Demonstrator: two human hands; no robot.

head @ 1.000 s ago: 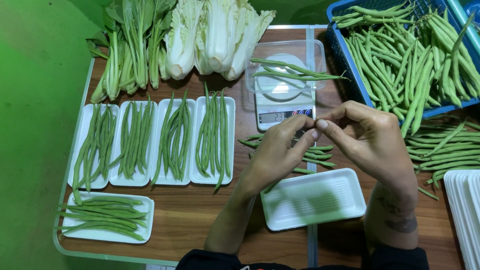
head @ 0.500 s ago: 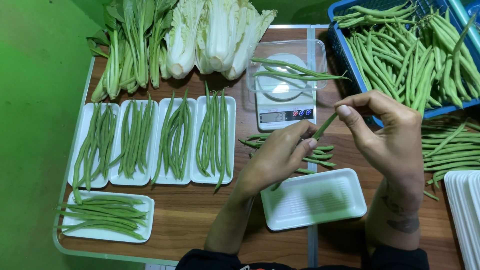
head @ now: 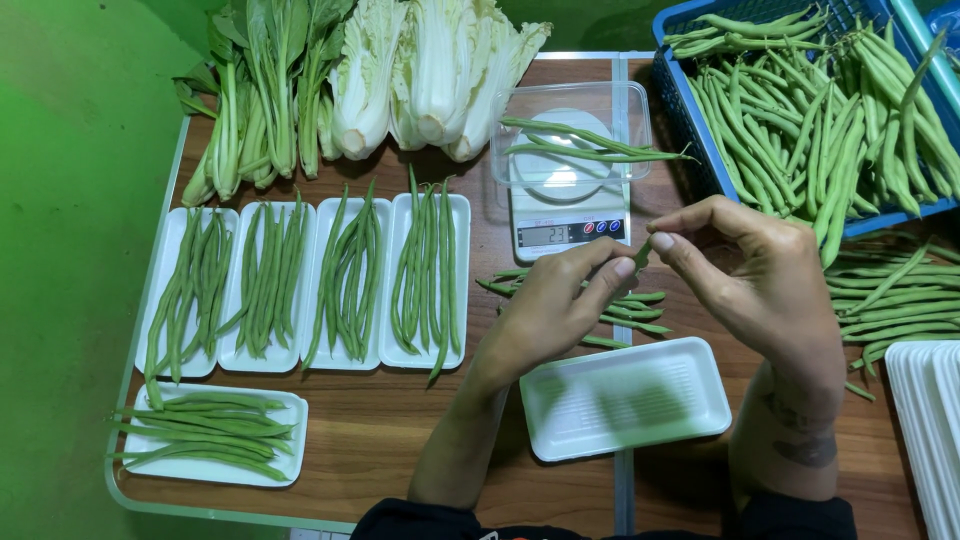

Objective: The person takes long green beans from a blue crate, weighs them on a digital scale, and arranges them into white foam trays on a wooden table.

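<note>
My left hand (head: 556, 308) and my right hand (head: 760, 275) meet above the wooden table (head: 380, 420), each pinching one green bean (head: 641, 255) between thumb and fingertips. Most of that bean is hidden by my fingers. Below my hands lies an empty white foam tray (head: 625, 400). Short bean pieces (head: 635, 312) lie on the wood between the tray and a small digital scale (head: 565, 215). A clear tub (head: 570, 130) with a few long beans (head: 585, 145) sits on the scale.
Several white trays of green beans (head: 310, 280) line the left side, one more (head: 205, 435) near the front edge. Leafy greens (head: 260, 90) and cabbages (head: 430, 70) lie at the back. A blue crate of beans (head: 810, 100), loose beans (head: 890, 290) and stacked trays (head: 925, 430) are at right.
My hands drew apart along the bean, with the right hand lifting it, then came back together over the short pieces in front of the scale.
</note>
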